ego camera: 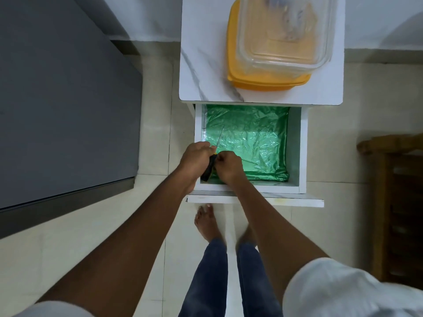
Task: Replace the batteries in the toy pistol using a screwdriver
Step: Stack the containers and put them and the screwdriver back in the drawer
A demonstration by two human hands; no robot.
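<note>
Hands meet over the open white drawer (pixel 295 156): left hand (pixel 194 160) curled around the black-and-yellow-handled screwdriver (pixel 209 168), right hand (pixel 229 167) pinching near its collar. No toy pistol or batteries in view; judging by that, battery work hasn't begun.

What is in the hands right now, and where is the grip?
The left hand grips the screwdriver by its black handle. The right hand touches the handle too; what else it holds cannot be told.

The screwdriver (pixel 211 164) handle is half hidden between both hands; the clear box (pixel 286 30) is blurred and cut off above.
</note>
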